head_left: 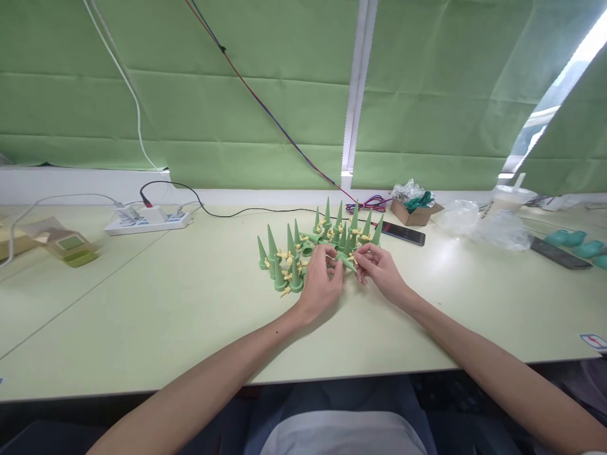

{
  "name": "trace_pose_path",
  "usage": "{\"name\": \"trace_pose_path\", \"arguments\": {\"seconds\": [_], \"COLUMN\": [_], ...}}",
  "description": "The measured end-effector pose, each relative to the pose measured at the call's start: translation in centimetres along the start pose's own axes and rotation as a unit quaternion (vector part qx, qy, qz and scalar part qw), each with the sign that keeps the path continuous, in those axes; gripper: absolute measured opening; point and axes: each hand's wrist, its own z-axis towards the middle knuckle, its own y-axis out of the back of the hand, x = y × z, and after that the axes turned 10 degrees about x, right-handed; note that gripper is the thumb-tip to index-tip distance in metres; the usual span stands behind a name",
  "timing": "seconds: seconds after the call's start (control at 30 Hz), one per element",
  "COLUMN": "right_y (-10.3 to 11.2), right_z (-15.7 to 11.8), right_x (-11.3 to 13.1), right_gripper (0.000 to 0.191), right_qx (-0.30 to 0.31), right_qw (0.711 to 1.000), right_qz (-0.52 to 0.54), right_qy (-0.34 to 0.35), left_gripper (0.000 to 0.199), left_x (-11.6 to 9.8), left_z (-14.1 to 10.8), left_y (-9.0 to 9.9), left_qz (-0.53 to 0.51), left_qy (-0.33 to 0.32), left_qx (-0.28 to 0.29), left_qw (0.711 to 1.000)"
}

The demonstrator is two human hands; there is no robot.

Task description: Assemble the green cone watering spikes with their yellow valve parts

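Observation:
My left hand (322, 278) is closed on a green cone (348, 263), which lies tilted with its tip pointing right and down. My right hand (379, 268) pinches at a small yellow piece (351, 258) beside that cone; the fingers partly hide it. Around and behind my hands stand several upright green cones (291, 241) with small yellow pieces attached at their sides. One green cone (310, 238) lies on its side among them, and a round hollow base (307, 251) faces me.
A phone (403, 233) lies right of the cones, near a small cardboard box (411, 213). Further right are a lidded cup (505, 201), plastic bags (502, 234), a dark flat device (559, 253) and teal pieces (588, 248). A power strip (147, 221) and an opened carton (66, 243) are left.

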Motion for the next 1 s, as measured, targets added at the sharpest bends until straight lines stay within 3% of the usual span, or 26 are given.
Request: {"name": "trace_pose_path", "arguments": {"seconds": [0.13, 0.3, 0.67, 1.0], "right_y": [-0.11, -0.05, 0.1, 0.18], "right_z": [-0.14, -0.19, -0.1, -0.07], "right_x": [0.02, -0.01, -0.85, -0.84], "right_gripper": [0.038, 0.034, 0.034, 0.038], "right_qx": [0.002, 0.017, 0.035, 0.043], "right_qw": [0.999, 0.997, 0.998, 0.999], "right_qz": [-0.021, -0.032, -0.041, 0.017], "right_qy": [0.03, 0.065, 0.035, 0.008], "left_gripper": [0.027, 0.049, 0.046, 0.033], "left_x": [-0.36, -0.37, 0.35, 0.54], "left_z": [0.17, 0.22, 0.02, 0.22], "left_y": [0.26, 0.26, 0.13, 0.38], "left_qz": [-0.025, -0.05, -0.076, -0.001], "left_qy": [0.038, 0.1, 0.134, 0.064], "left_qx": [0.007, 0.066, 0.105, 0.072], "left_qw": [0.999, 0.992, 0.982, 0.995]}}
